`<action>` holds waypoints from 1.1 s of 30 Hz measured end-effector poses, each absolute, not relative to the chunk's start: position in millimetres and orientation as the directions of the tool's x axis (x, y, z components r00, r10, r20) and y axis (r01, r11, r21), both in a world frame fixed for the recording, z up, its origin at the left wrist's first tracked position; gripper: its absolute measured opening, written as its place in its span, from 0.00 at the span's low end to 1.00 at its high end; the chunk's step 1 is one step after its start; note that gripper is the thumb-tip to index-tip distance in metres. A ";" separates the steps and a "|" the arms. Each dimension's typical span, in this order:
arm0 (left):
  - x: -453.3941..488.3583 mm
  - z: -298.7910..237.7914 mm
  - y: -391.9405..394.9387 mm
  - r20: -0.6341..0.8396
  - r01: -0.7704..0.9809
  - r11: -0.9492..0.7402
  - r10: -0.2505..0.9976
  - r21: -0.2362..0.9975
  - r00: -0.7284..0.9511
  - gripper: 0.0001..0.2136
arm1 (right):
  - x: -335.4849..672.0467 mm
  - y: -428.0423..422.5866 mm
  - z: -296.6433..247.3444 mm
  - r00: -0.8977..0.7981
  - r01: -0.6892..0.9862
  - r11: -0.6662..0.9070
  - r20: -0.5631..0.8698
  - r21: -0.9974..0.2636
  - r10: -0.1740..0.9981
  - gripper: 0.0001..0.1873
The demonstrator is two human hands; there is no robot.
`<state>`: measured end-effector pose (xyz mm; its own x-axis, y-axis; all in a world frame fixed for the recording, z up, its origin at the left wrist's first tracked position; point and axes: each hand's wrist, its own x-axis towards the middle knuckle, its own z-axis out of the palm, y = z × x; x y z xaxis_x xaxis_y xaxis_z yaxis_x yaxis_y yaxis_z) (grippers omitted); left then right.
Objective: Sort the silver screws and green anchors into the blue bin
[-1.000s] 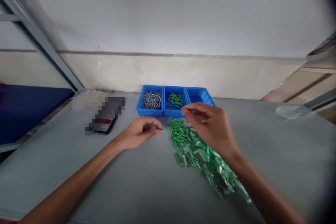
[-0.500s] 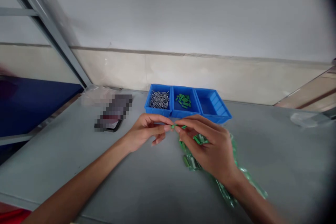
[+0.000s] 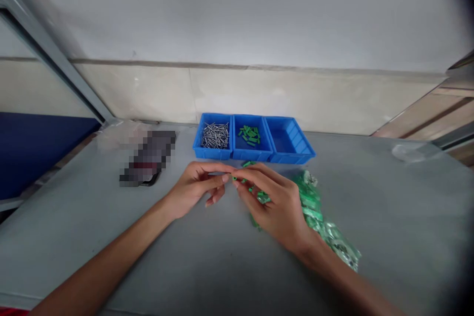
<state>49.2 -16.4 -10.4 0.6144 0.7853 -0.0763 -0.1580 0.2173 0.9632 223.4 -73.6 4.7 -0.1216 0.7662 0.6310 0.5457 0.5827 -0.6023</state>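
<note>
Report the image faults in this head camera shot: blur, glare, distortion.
Head view: wide-angle bowing bends the wall lines and the corners darken, most at top right; a mosaic block hides the phone; the clear plastic bag throws bright glints; the small green pieces look soft; lighting is flat and even.

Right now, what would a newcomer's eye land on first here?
The bright blue tray stands out near the far edge of the grey table, with steel pins in its left compartment and green pieces in the middle one. Nearer, the left hand and right hand nearly meet at the fingertips over small green bits. To their right lies a glossy green heap.
</note>
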 end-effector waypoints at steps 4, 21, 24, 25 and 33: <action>49.7 -13.4 -16.5 -0.073 -0.147 0.207 0.781 0.967 0.620 0.12 | 223.9 -71.8 -0.2 -0.133 0.581 0.582 0.639 -0.569 0.758 0.11; 50.2 -14.7 -14.7 -0.043 -0.132 0.141 0.826 0.981 0.561 0.11 | 229.9 -65.8 -2.6 -0.095 0.582 0.535 0.603 -0.612 0.792 0.09; 50.3 -15.9 -14.0 -0.046 -0.136 0.148 0.826 0.980 0.562 0.11 | 230.4 -65.1 -5.2 -0.099 0.584 0.532 0.596 -0.614 0.797 0.08; 50.4 -15.9 -13.9 -0.047 -0.132 0.145 0.825 0.981 0.562 0.11 | 230.2 -66.1 -5.1 -0.102 0.586 0.533 0.596 -0.611 0.796 0.08; 53.9 -12.1 -16.7 -0.047 0.064 0.013 0.823 0.998 0.566 0.14 | 239.4 -67.5 34.4 0.045 0.782 0.556 0.915 -0.282 0.401 0.18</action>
